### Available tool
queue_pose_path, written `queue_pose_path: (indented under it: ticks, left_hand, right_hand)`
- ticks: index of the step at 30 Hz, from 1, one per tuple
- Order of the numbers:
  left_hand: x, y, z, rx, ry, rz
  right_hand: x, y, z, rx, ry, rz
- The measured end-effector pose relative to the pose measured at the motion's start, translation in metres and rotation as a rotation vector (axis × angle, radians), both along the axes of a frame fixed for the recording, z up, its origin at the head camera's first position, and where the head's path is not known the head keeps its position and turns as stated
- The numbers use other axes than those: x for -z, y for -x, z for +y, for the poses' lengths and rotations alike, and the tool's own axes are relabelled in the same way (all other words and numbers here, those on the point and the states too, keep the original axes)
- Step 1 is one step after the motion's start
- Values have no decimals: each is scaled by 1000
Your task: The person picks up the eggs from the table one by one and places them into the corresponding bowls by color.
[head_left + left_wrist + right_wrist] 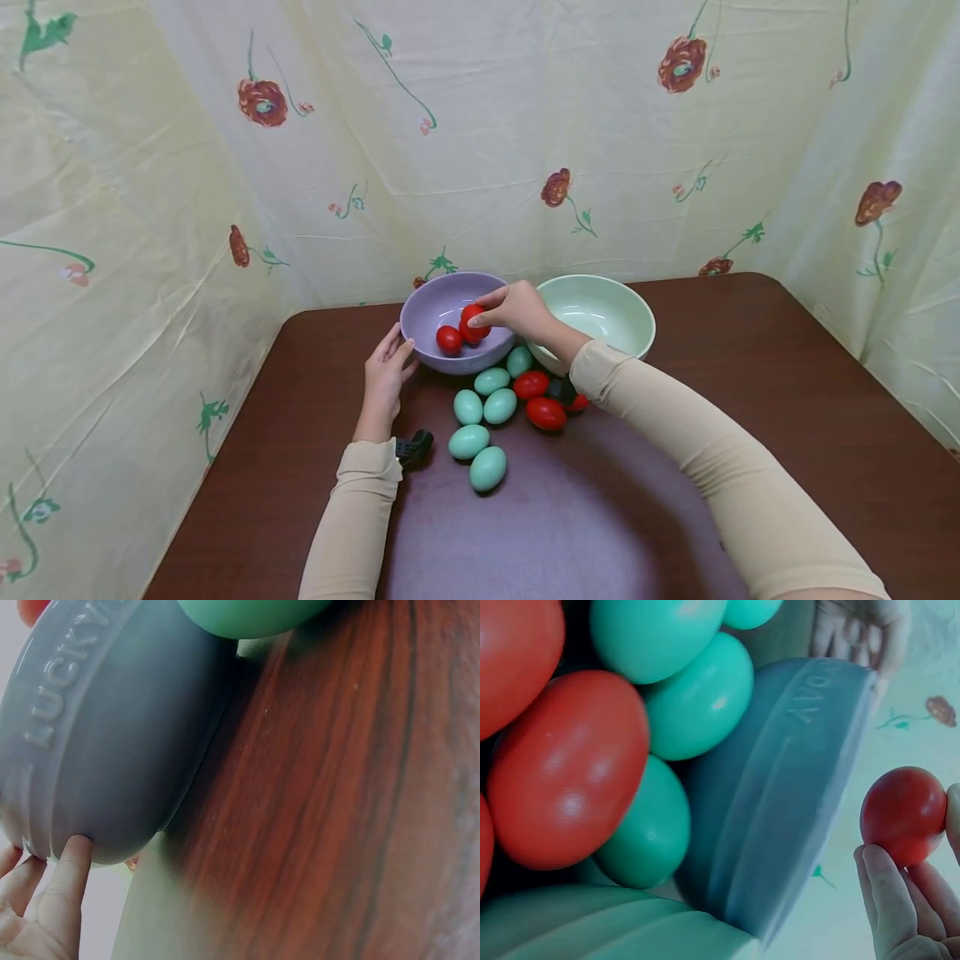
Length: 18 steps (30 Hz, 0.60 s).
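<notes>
Cream flower-printed cloth (pixel 480 167) is hanging behind a dark reddish-brown wood-grain table (pixel 720 350), on which a round, glossy purple bowl (pixel 427 310) is standing. On the purple bowl's left side, the left hand (pixel 384 385) is touching the outer wall with its fingers spread. Over the purple bowl's mouth, the right hand (pixel 519 308) is pinching a smooth red toy egg (pixel 475 313) between thumb and fingertips. Another red egg (pixel 448 340) is lying inside the purple bowl. Right of it, a round pale-green bowl (pixel 603 302) is standing. Six smooth mint-green eggs (pixel 488 469) and further red eggs (pixel 546 414) are lying in front of the purple bowl and toward its right.
</notes>
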<state>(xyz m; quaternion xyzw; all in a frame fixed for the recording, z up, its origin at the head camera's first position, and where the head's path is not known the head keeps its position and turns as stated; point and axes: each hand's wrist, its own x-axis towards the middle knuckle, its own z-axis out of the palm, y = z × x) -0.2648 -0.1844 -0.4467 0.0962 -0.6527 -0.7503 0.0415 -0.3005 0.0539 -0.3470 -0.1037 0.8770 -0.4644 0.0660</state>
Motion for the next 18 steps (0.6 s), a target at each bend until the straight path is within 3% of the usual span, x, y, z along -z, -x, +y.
queue_pose_path:
  ticks: [18]
  left_hand:
    - [2,1,-2,9,9,-3]
  right_hand:
    - [16,18,-14,65,-31,-93]
